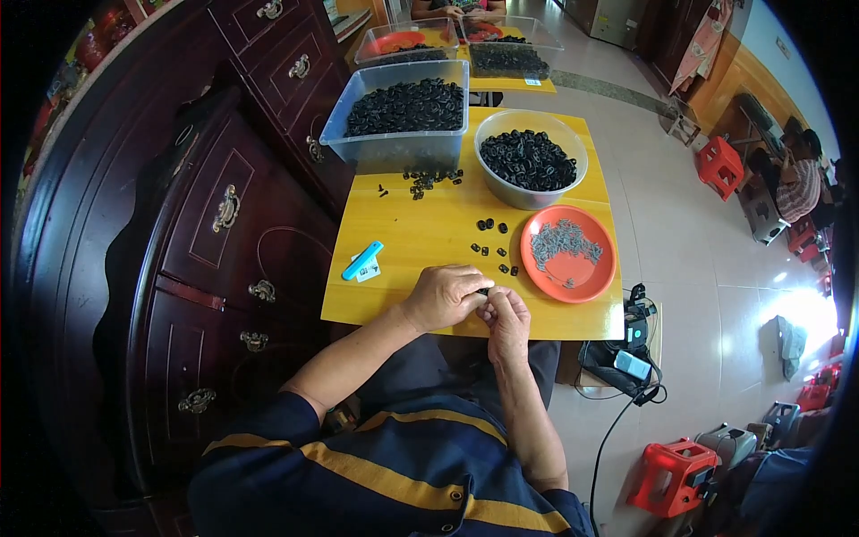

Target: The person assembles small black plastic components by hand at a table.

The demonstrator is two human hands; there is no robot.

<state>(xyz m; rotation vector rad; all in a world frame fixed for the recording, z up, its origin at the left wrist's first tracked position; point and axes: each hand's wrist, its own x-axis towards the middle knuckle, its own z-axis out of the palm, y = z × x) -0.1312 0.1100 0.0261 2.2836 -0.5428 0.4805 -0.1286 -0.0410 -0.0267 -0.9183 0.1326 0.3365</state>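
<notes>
Near the front edge of the yellow table, my left hand and my right hand meet, fingers closed together. A small black plastic part shows between their fingertips; its finer shape is hidden. Just beyond my hands lie several loose black oval pieces in small groups. To their right sits an orange-red plate with many small grey metal pieces, too small to name. Behind it, a clear round bowl is full of black oval parts.
A clear rectangular tub of black parts stands far left on the table. A light-blue-handled tool lies on the left. Dark wooden drawers border that side. A power strip with cables sits lower right. Another person's hands show beyond.
</notes>
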